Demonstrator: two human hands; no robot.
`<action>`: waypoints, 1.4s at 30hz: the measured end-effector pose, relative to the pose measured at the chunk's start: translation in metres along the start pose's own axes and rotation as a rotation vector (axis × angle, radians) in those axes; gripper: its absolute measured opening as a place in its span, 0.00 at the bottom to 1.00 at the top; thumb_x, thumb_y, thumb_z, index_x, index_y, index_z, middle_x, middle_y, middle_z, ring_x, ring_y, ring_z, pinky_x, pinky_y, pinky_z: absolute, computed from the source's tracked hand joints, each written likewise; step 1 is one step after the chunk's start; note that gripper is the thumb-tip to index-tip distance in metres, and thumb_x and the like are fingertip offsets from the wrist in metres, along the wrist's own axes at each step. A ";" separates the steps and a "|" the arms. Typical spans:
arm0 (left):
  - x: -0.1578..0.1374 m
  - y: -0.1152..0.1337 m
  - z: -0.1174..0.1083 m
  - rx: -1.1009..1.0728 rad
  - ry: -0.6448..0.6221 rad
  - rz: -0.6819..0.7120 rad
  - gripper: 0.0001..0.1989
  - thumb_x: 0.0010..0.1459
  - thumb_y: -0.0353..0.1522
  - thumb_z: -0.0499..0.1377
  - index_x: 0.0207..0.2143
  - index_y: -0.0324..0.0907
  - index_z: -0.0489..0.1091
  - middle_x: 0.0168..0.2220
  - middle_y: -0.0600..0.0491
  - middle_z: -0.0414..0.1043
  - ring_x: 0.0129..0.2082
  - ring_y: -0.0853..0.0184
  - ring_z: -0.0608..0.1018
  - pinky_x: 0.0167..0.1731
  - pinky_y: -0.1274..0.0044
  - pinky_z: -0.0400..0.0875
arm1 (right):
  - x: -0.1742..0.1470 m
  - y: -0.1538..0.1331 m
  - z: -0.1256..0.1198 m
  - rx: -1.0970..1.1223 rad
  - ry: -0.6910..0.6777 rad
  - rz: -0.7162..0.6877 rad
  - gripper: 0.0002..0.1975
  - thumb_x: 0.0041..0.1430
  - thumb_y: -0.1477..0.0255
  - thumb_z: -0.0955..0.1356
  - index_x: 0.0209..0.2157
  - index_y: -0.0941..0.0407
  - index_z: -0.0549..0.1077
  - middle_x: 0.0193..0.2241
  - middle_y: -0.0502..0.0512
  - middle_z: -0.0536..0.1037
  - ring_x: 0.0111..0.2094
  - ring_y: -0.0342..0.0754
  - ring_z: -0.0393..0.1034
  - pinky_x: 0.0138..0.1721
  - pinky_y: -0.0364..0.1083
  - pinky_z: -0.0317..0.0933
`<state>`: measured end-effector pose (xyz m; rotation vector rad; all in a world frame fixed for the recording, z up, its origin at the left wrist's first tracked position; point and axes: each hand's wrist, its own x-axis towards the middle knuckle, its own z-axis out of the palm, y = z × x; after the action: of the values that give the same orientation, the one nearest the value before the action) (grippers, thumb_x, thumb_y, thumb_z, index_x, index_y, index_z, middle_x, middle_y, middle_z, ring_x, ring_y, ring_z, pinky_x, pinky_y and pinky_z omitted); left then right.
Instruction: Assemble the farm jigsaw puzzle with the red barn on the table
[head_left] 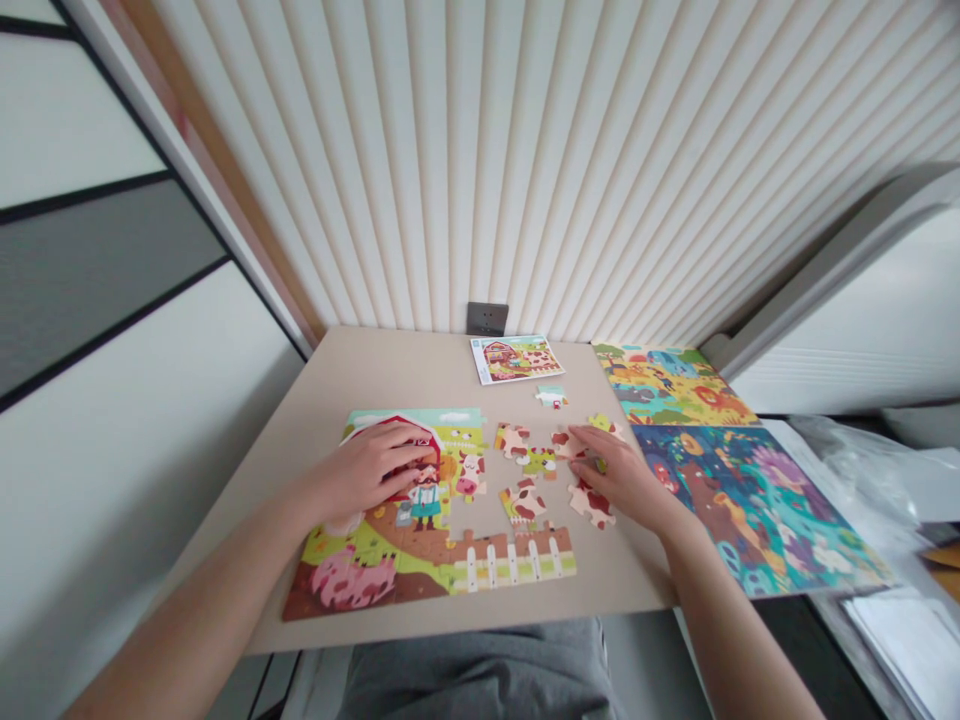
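Observation:
A partly joined farm jigsaw puzzle (pixel 424 545) lies on the table, showing a barn, a farmer, a pig and a fence. My left hand (pixel 371 465) rests flat on its barn area, fingers stretched and a little apart. At the right, my right hand (pixel 619 475) has its finger and thumb at the edges of a brown-and-white puzzle piece (pixel 566 445). Loose cow pieces lie around it: one at the upper left (pixel 512 440), a green one (pixel 538 461), one near the fence (pixel 525 502), and one below my right hand (pixel 591 504).
A small reference picture (pixel 517 360) lies at the back of the table (pixel 300 400), with a sky-coloured piece (pixel 552 397) in front. Two other puzzles, a yellow one (pixel 675 385) and a dark blue one (pixel 757 505), lie at the right. A ribbed wall (pixel 465 180) stands behind.

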<state>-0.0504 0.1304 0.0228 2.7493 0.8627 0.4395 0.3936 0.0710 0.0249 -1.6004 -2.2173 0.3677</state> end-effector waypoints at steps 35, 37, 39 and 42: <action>0.002 0.011 -0.006 -0.021 0.021 0.005 0.14 0.73 0.37 0.57 0.57 0.49 0.76 0.58 0.49 0.75 0.58 0.58 0.76 0.63 0.63 0.68 | -0.026 -0.154 0.056 0.124 -0.014 -0.243 0.27 0.67 0.67 0.73 0.65 0.49 0.68 0.55 0.61 0.78 0.56 0.60 0.73 0.59 0.64 0.68; 0.002 0.011 -0.005 -0.021 0.023 0.002 0.14 0.73 0.37 0.57 0.56 0.50 0.77 0.59 0.49 0.75 0.58 0.58 0.76 0.62 0.63 0.68 | -0.030 -0.156 0.051 0.092 -0.005 -0.270 0.27 0.68 0.69 0.72 0.66 0.49 0.67 0.55 0.61 0.78 0.56 0.59 0.73 0.61 0.64 0.67; 0.002 0.011 -0.005 -0.022 0.018 -0.007 0.14 0.73 0.38 0.57 0.57 0.50 0.76 0.59 0.50 0.75 0.57 0.58 0.76 0.62 0.64 0.68 | -0.035 -0.154 0.044 0.056 0.021 -0.277 0.27 0.68 0.69 0.71 0.66 0.50 0.67 0.55 0.61 0.78 0.56 0.59 0.73 0.61 0.63 0.66; 0.002 0.011 -0.005 -0.018 0.004 -0.010 0.14 0.74 0.39 0.56 0.57 0.50 0.76 0.59 0.50 0.75 0.57 0.58 0.76 0.62 0.64 0.68 | -0.041 -0.132 0.032 -0.016 0.073 -0.194 0.26 0.70 0.65 0.70 0.66 0.50 0.67 0.56 0.62 0.77 0.57 0.61 0.73 0.60 0.63 0.67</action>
<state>-0.0449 0.1241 0.0314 2.7271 0.8688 0.4485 0.2783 -0.0092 0.0459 -1.3688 -2.2996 0.2334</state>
